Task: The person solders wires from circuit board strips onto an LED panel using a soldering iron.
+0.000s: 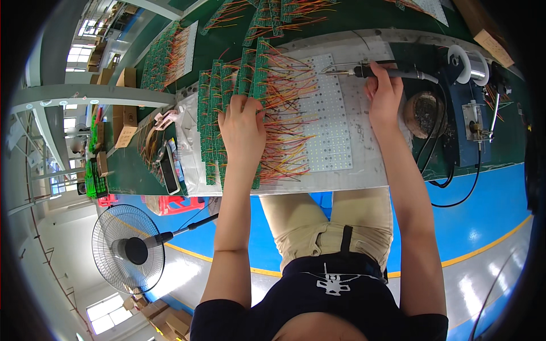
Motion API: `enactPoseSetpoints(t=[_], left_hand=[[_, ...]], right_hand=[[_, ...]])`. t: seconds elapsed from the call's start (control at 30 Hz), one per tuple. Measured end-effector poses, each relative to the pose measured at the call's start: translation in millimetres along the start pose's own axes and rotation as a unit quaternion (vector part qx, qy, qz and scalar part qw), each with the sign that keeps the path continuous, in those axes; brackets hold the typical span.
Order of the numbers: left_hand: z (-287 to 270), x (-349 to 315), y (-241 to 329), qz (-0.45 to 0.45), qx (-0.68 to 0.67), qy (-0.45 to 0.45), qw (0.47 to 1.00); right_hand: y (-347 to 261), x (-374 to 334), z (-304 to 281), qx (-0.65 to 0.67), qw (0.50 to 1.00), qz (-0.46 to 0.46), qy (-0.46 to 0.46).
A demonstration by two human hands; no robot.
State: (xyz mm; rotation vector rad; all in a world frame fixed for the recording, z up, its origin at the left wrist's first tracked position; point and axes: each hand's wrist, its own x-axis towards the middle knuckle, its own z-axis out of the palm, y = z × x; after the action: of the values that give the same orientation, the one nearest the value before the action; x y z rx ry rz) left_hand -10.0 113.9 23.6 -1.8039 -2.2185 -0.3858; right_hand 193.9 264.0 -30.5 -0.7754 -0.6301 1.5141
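So the right hand [384, 95] is holding the soldering iron [359, 71] with fingers curled round its handle, tip pointing left, probably to keep it handy for the wires [287, 122]. Left hand [243, 122] is half-curled and touching the green circuit strips [259, 77], maybe steadying them; can't tell if it's pinching one. Wires are fanning rightward over the white panel [333, 128], solder spool [473, 65] sitting further right.

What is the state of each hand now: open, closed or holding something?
Left hand: fingers bent over the green circuit boards; whether gripping one cannot be told.
Right hand: closed, holding the soldering iron.
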Motion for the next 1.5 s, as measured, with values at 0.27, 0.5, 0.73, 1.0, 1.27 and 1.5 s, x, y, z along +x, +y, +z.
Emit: enactPoseSetpoints(t=[0.27,0.5,0.73,1.0,1.27,1.5], left_hand=[[3,17,-1,0.059,-0.076,-0.067,0.993],[5,26,19,0.119,-0.159,-0.115,0.973],[13,23,28,0.064,-0.222,-0.155,0.961],[21,21,28,0.035,-0.248,-0.127,0.960],[34,16,34,0.027,-0.200,-0.072,0.977],[37,14,36,0.037,-0.205,-0.067,0.976]], right_hand=[[0,0,-1,-0.006,1.000,-0.005,-0.008],[1,1,-1,0.003,1.000,0.006,0.003],[0,-1,0,0.015,1.000,0.012,0.003],[-1,-1,0,-0.014,1.000,-0.004,-0.016],[1,0,-3,-0.010,0.999,-0.016,-0.026],[3,1,-5,0.007,0.999,-0.017,-0.031]])
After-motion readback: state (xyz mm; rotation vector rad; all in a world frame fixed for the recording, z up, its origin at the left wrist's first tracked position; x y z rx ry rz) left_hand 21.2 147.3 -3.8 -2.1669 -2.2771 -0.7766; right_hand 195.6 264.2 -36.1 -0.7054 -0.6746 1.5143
